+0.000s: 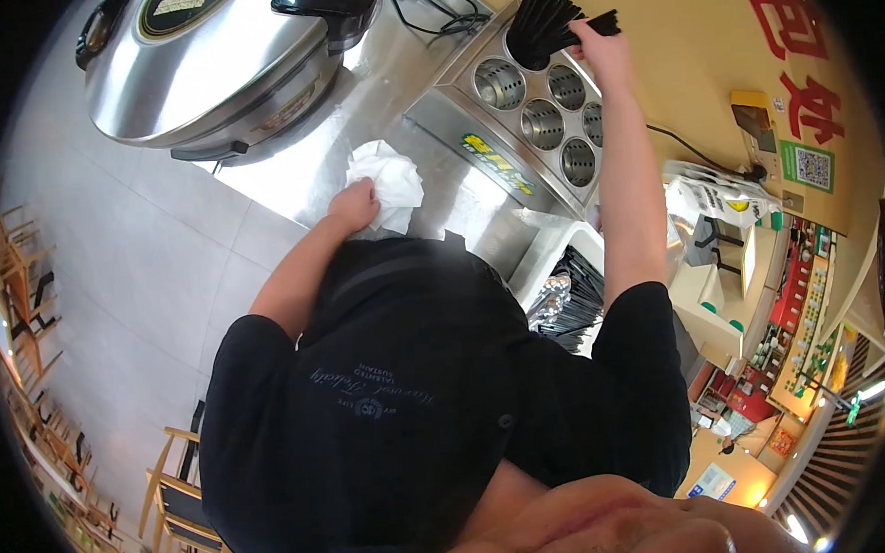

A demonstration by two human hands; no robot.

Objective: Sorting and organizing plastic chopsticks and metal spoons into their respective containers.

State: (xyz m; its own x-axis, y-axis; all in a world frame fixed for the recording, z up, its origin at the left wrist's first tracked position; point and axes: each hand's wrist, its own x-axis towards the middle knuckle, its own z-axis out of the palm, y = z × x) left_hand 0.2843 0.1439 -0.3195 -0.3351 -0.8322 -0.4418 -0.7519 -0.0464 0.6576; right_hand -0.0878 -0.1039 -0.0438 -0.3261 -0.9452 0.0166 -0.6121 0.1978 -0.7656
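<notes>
My left hand [354,204] holds a crumpled white cloth or paper wipe [386,177] over the stainless steel counter [321,164]. At the upper right, my right hand [601,48] is closed around a small bundle of black chopsticks [605,24]. Just left of it, a thick bunch of black chopsticks [540,28] stands fanned out in one cup of a steel utensil holder [466,104]. Several other perforated cups [543,124] in the holder show bare metal walls. Below the holder, a white plastic bin [524,270] contains more black chopsticks [578,290] and metal spoons [551,302].
A large lidded steel cooker [201,73] occupies the counter's left part. A black cable [441,13] lies behind it. Packaged goods [725,197] sit right of my right arm. A wall [684,70] with red characters rises behind the holder. Wooden chairs [180,498] stand at lower left.
</notes>
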